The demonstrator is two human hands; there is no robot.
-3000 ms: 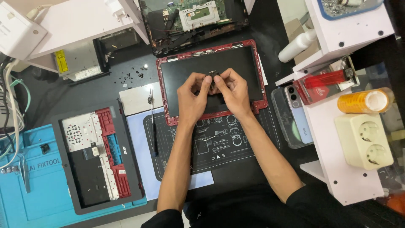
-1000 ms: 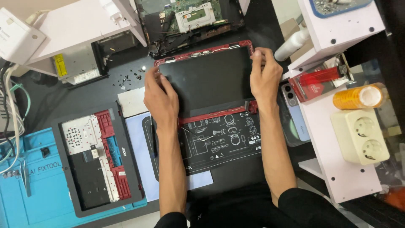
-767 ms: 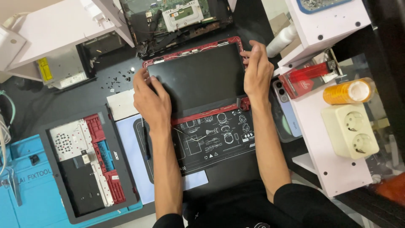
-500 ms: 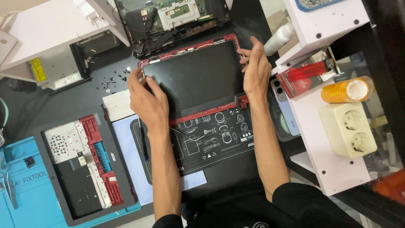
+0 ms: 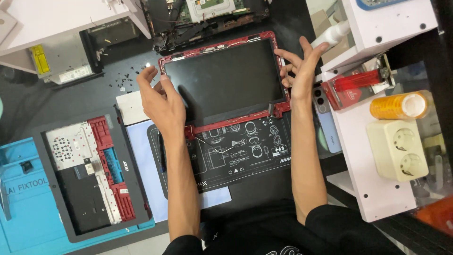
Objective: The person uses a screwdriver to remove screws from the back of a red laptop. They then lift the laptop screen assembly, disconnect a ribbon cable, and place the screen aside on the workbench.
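Note:
A dark laptop screen panel in a red lid frame lies flat on the black work mat, slightly tilted. My left hand hovers at the frame's left edge, fingers spread and holding nothing. My right hand is raised at the frame's right edge, fingers apart and empty. Thin cables run along the red frame's lower border.
A laptop base with red inner plate sits left on a blue mat. An opened chassis lies behind the screen. Loose screws scatter at back left. A phone, white shelf, socket block and orange tape roll stand right.
Both hands gripped the lid's left and right edges and shifted it; now they have let go and lifted off, fingers spread. The view has drifted slightly.

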